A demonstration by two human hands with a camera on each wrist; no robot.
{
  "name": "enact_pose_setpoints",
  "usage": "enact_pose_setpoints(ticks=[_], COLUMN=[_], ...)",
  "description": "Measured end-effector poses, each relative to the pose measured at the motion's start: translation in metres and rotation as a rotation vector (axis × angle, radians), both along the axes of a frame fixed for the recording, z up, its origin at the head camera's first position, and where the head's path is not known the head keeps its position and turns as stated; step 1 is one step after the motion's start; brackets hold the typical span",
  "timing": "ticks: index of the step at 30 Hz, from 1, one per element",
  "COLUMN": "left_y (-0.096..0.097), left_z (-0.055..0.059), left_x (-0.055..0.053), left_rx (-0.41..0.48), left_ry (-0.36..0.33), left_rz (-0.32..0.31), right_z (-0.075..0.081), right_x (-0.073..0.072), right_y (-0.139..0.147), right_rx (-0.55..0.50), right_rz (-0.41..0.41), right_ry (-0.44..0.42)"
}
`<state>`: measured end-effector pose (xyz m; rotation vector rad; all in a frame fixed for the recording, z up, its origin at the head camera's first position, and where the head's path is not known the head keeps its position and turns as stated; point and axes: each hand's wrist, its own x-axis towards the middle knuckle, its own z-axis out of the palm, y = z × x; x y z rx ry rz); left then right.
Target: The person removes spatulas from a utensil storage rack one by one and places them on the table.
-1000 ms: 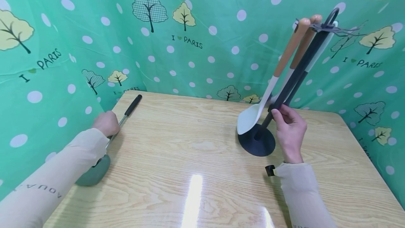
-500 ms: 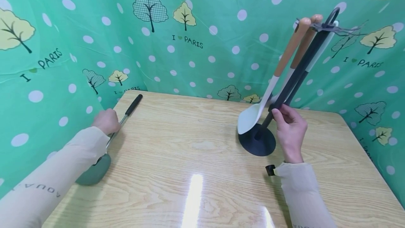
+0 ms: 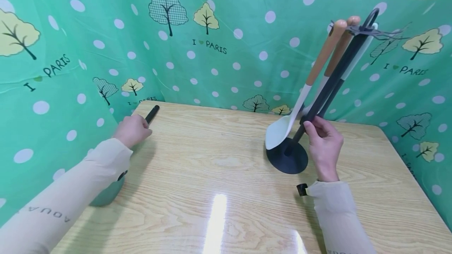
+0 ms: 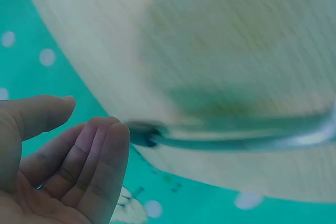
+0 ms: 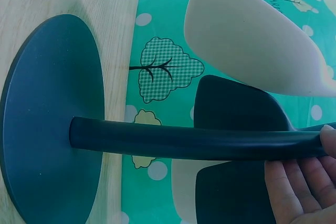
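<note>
My left hand [image 3: 132,130] is over a long utensil lying along the table's left side. Its black handle [image 3: 153,113] shows past the fingers, and its grey-green head [image 3: 111,191] is partly hidden by my sleeve. In the left wrist view the thumb and fingers are apart with nothing between them; the fingertips [image 4: 119,129] overlap the handle's dark end, beside the metal shaft [image 4: 247,142]. My right hand [image 3: 324,144] grips the post of a black utensil stand [image 5: 184,139] between thumb and fingers. Hanging from the stand are a white turner [image 3: 277,132], a dark turner [image 5: 236,103] and others.
The stand's round base [image 3: 287,162] rests on the wooden table [image 3: 197,167]. A green patterned cloth [image 3: 226,77] rises behind the table and along both sides. Wire-like hooks [image 3: 381,32] stick out from the stand's top. A black piece [image 3: 301,189] shows at my right cuff.
My left hand has moved away from me along the utensil, from its metal shaft toward the black handle, and its fingers have loosened. My right hand and the stand have stayed put.
</note>
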<state>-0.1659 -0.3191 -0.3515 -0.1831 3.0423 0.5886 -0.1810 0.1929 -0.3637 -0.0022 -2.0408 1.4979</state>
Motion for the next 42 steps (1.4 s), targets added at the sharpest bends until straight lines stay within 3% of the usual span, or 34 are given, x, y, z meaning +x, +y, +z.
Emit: enact_pose_setpoints(ticks=[9,23,42], left_y=[0.042,0.102,0.147], left_z=[0.003,0.004,0.01], left_x=[-0.004,0.0,-0.006], left_rx=[0.05,0.019,0.089], left_ry=[0.031,0.063,0.122], left_rz=[-0.07,-0.197,-0.245], right_z=[0.002,0.002,0.002], right_x=[0.001,0.002,0.001], right_y=[0.0,-0.002,0.0], right_rx=[-0.003,0.006,0.006], right_rz=[0.001,-0.008,-0.01], right_ry=[0.004,0.02,0.017])
